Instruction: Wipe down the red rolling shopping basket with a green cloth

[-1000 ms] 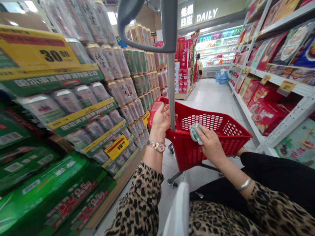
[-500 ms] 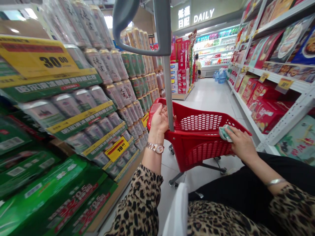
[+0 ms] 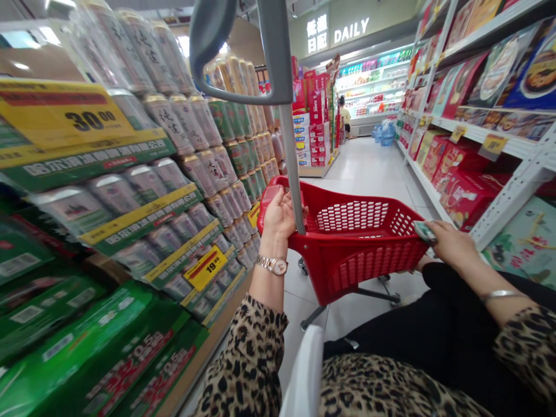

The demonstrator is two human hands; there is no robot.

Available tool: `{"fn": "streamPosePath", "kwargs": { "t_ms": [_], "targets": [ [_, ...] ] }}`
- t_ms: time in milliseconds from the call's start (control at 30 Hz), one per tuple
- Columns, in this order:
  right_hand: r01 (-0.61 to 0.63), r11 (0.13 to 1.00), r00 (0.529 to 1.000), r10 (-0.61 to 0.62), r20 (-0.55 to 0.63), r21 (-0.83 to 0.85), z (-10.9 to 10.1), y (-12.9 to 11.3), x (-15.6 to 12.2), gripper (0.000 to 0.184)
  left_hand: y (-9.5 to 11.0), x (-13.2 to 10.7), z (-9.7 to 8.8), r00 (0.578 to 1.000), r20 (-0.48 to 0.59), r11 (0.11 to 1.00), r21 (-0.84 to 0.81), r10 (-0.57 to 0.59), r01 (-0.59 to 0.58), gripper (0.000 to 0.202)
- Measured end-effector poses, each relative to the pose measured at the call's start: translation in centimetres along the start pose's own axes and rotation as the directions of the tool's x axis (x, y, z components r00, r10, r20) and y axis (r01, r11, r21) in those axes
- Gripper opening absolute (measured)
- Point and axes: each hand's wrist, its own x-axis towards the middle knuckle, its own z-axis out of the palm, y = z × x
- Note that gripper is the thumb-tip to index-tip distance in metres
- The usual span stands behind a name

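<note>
A red plastic shopping cart with perforated sides stands in front of me, a grey upright pole rising from its near end. My left hand, palm turned up, holds the cart's near end beside the pole, its fingers curling partly out of sight behind the pole. Pressed to the far corner of the cart's long rim is a pale green cloth. My right hand is closed on this cloth, with the fingertips over the rim.
Stacked beer cans with yellow price signs line the left, above green cartons. Shelves of boxed goods run along the right. A white tiled aisle leads to blue water bottles, a person and a lit cooler.
My right hand has slid the cloth along the cart's rim, away to the right, to the far corner. My left hand keeps its place at the pole. The view has shifted slightly.
</note>
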Motion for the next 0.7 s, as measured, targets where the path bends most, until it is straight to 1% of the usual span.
{"fn": "streamPosePath", "kwargs": {
  "t_ms": [233, 300, 367, 433, 533, 600, 633, 667, 700],
  "targets": [
    [0.03, 0.996, 0.987, -0.043, -0.154, -0.09, 0.3, -2.8, -2.8, 0.053, 0.3, -0.5, -0.1, 1.0, 0.001, 1.0, -0.019, 0.019, -0.019, 0.041],
    [0.055, 0.995, 0.979, -0.07, -0.194, -0.079, 0.3, -3.9, -3.3, 0.053, 0.4, -0.6, 0.1, 1.0, -0.004, 1.0, -0.004, 0.028, -0.028, 0.04],
    [0.088, 0.995, 0.969, -0.097, -0.226, -0.05, 0.0, -5.6, -3.9, 0.054, 0.5, -0.7, 0.3, 0.999, -0.025, 0.999, 0.026, 0.037, -0.036, 0.039],
    [0.131, 0.991, 0.967, -0.13, -0.218, -0.011, -0.9, -8.1, -4.7, 0.053, 0.7, -0.9, 0.6, 0.998, -0.045, 0.998, 0.054, 0.047, -0.044, 0.036],
    [0.223, 0.968, 0.963, -0.201, -0.181, 0.112, -3.2, -13.0, -6.0, 0.053, 1.3, -1.8, 1.1, 0.994, -0.078, 0.992, 0.111, 0.071, -0.062, 0.035],
    [0.26, 0.943, 0.96, -0.23, -0.159, 0.207, -4.9, -16.5, -6.4, 0.054, 2.0, -2.2, 1.3, 0.982, -0.133, 0.978, 0.176, 0.132, -0.107, 0.038],
    [0.279, 0.929, 0.957, -0.246, -0.156, 0.244, -5.6, -18.1, -6.4, 0.054, 2.3, -2.3, 1.3, 0.983, -0.125, 0.967, 0.232, 0.136, -0.104, 0.039],
    [0.321, 0.909, 0.945, -0.288, -0.156, 0.267, -6.2, -19.6, -6.3, 0.053, 2.5, -2.2, 1.4, 0.964, -0.16, 0.944, 0.285, 0.215, -0.163, 0.038],
    [0.368, 0.888, 0.928, -0.332, -0.169, 0.276, -6.8, -21.0, -6.2, 0.051, 2.6, -1.9, 1.6, 0.955, -0.188, 0.926, 0.346, 0.228, -0.153, 0.035]
  ]
}}
